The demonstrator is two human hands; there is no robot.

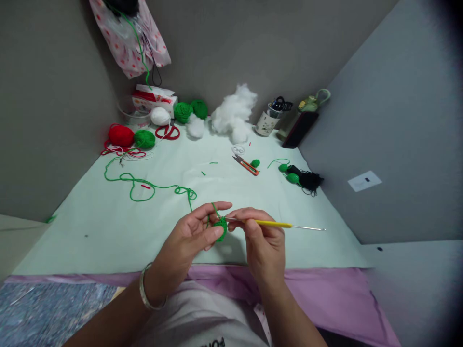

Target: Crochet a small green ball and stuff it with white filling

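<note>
Between the thumb and fingers of my left hand (195,229) is a small green crochet piece (221,230). Green yarn (162,186) loops over my left index finger and trails back across the table to the left. My right hand (262,238) grips a crochet hook (275,223) by its yellow handle, with the far metal end pointing right. The hook's working tip meets the top of the green piece; whether it is inside a stitch I cannot tell. Both hands are close together over the table's front edge.
Yarn balls in red (121,135), green (183,112) and white (160,116) stand at the back left, beside red-handled scissors (167,132). White stuffing (233,115) is heaped at the back. Orange thread snips (246,165) lie mid-table; black yarn (310,180) and small green pieces (292,178) lie right.
</note>
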